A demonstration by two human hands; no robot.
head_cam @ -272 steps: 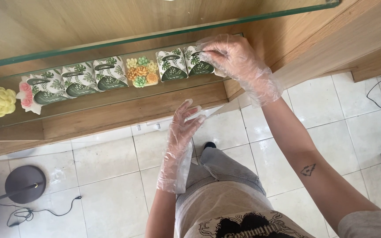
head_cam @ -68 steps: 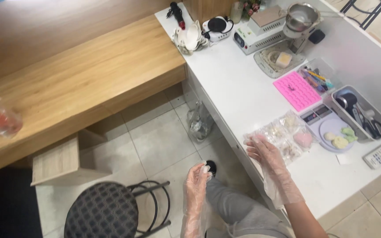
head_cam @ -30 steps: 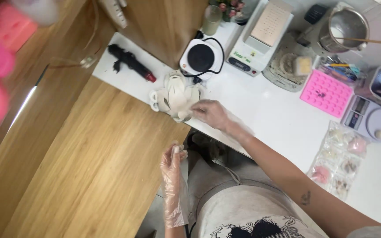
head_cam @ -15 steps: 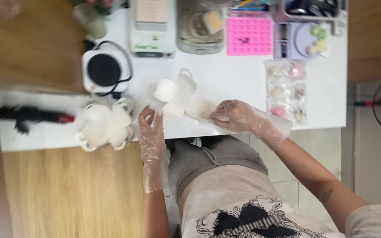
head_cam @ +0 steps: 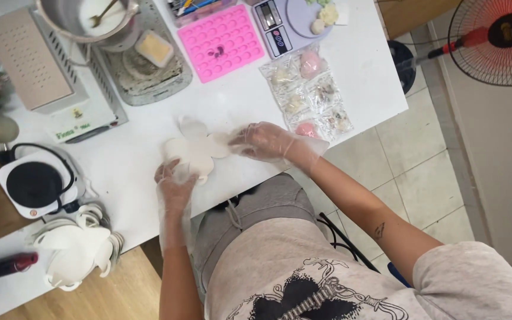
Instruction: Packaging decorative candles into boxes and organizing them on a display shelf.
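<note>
Gloves of thin clear plastic cover both of our hands as we work at the white table point(head_cam: 149, 172). Our left hand point(head_cam: 176, 181) rests on the near edge of a white flower-shaped mould point(head_cam: 194, 148), fingers curled loosely over its lower lobe and touching it; we cannot tell whether they pinch it or only press down. Our right hand point(head_cam: 265, 141) lies flat and fairly open against the mould's right lobe, fingertips touching it, nothing closed inside the palm. The mould sits flat on the table near its front edge, between our two hands and just in front of our lap. Beyond it lie several small clear bags point(head_cam: 309, 98) with pale and pink pieces inside, just to the right of our right hand. Farther back stand a pink silicone tray point(head_cam: 223, 41) with round cavities, a small digital scale point(head_cam: 288, 24), a metal pot point(head_cam: 90, 18) with a spoon in it, and a grey tray point(head_cam: 149, 77) holding a yellowish block. At the left sit a small white hot plate point(head_cam: 34, 186) with a black top and, nearer us, a stack of white flower moulds point(head_cam: 78, 249). An orange fan point(head_cam: 499, 35) stands on the tiled floor to the right.
</note>
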